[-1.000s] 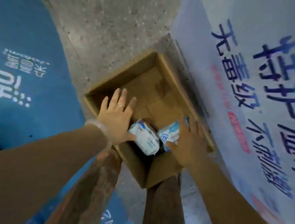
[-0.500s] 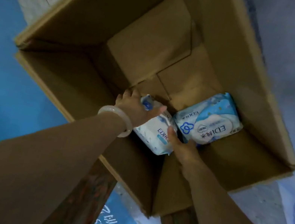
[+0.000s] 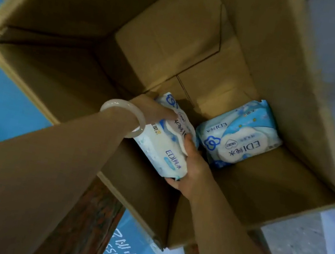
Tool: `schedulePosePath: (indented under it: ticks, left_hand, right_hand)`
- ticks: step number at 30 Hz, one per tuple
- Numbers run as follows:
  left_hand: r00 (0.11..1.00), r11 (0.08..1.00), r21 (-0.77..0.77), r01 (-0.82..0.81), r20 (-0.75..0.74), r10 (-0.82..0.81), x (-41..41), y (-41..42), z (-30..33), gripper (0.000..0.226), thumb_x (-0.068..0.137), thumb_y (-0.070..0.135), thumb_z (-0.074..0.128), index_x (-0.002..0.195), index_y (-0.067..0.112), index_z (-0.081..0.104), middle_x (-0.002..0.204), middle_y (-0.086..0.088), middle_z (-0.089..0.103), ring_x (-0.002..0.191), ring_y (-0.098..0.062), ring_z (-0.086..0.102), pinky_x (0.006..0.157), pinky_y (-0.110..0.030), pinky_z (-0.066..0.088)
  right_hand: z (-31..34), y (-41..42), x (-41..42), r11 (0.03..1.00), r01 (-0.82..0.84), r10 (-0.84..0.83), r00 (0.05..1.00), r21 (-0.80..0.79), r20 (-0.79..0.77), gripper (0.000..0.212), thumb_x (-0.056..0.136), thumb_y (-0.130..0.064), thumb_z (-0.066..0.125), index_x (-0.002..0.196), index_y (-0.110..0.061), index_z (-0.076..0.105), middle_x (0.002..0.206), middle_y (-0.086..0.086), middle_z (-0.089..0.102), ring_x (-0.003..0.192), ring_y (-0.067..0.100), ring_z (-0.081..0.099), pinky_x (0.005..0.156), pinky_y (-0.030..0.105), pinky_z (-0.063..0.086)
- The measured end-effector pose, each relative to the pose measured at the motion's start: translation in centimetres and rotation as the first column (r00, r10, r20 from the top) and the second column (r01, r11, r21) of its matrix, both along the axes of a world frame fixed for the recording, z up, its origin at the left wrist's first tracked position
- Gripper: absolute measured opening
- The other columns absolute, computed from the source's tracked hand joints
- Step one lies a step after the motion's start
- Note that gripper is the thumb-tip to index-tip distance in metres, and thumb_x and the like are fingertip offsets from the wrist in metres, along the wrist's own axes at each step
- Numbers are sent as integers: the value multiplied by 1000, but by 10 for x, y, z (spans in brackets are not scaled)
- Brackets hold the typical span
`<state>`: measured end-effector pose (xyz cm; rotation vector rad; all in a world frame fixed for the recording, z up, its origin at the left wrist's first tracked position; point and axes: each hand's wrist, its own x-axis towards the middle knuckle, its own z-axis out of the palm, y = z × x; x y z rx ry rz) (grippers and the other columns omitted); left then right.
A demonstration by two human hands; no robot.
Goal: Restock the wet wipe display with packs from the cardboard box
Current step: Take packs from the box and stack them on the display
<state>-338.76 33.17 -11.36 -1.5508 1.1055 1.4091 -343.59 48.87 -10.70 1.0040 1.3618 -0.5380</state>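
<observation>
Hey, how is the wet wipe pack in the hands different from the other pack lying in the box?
The held pack is gripped between the left hand and right hand, tilted on edge; the other pack lies flat on the floor of the cardboard box, untouched. The held pack's visible side is mostly white, while the other pack shows a bluer front with a white oval lid. Both carry the same EDI lettering and a blue flower logo.

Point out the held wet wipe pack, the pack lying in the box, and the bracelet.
held wet wipe pack (image 3: 166, 149), head view, white front.
lying wet wipe pack (image 3: 240, 137), head view, label.
bracelet (image 3: 121, 105), head view, upper rim.
</observation>
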Motion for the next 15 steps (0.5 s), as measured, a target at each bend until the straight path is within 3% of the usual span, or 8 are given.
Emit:
schedulePosePath:
  ticks: [1, 4, 6, 8, 10, 12, 14, 15]
  left_hand:
    - [999, 1000, -24, -15, -47, 14, -1, -8, 19, 57, 79, 35, 71, 130, 21, 50, 112, 1, 62, 89, -17, 61, 75, -25, 47]
    - [981, 992, -57, -110, -170, 99, -8, -36, 85, 74, 79, 35, 72, 142, 30, 34, 106, 7, 61, 76, -7, 61, 63, -20, 48]
    - [952, 974, -115, -195, -259, 160, -16, -53, 132, 78, 77, 35, 74, 143, 33, 32, 108, 9, 62, 82, -5, 64, 70, -22, 53]
    - [890, 932, -169, -322, -390, 237, -26, -68, 180, 69, 79, 27, 73, 139, 29, 38, 108, 12, 65, 81, 4, 66, 74, -15, 54]
    - [822, 889, -213, -405, -511, 252, -36, -81, 228, 57, 83, 18, 69, 133, 26, 44, 101, 15, 66, 67, 15, 64, 61, -2, 49]
    - [763, 857, -230, -462, -596, 251, -47, -93, 275, 51, 85, 16, 67, 132, 22, 47, 105, 9, 67, 69, 12, 65, 61, -2, 49]
    - [702, 828, -242, -505, -674, 230, -56, -104, 322, 48, 85, 13, 65, 130, 20, 48, 104, 8, 67, 77, 4, 67, 64, -6, 52]
    - [671, 815, -247, -525, -709, 217, -61, -108, 347, 49, 86, 12, 65, 131, 20, 47, 103, 9, 66, 78, 3, 67, 66, -7, 53]
  right_hand:
    - [16, -5, 1, 1000, 3, -3, 999, -10, -33, 77, 59, -68, 73, 125, -35, 49, 107, 1, 72, 88, 21, 71, 71, 42, 58]
    - [74, -30, -14, 991, -127, 114, 959, -33, -260, 65, 68, -66, 66, 121, -35, 45, 109, 1, 69, 88, 18, 70, 75, 41, 57]
    - [118, -55, -32, 975, -205, 153, 900, -87, -407, 70, 70, -64, 66, 129, -34, 40, 116, 0, 65, 92, 17, 69, 82, 42, 58]
    - [166, -81, -55, 939, -307, 160, 792, -158, -589, 67, 75, -55, 67, 132, -32, 41, 121, -4, 63, 99, 15, 67, 90, 42, 55]
    - [214, -104, -77, 892, -413, 161, 672, -185, -723, 62, 76, -52, 68, 131, -32, 45, 120, -8, 64, 102, 11, 65, 93, 40, 54]
    - [262, -120, -96, 851, -479, 118, 576, -217, -809, 60, 77, -49, 69, 130, -29, 48, 116, -11, 64, 98, 2, 65, 89, 32, 56]
    - [309, -134, -111, 813, -528, 65, 499, -244, -864, 57, 79, -45, 70, 129, -26, 50, 110, -13, 65, 85, -13, 63, 76, 16, 56]
    - [334, -140, -117, 803, -532, 30, 485, -268, -874, 60, 76, -46, 71, 129, -27, 49, 109, -14, 66, 85, -12, 64, 76, 16, 56]
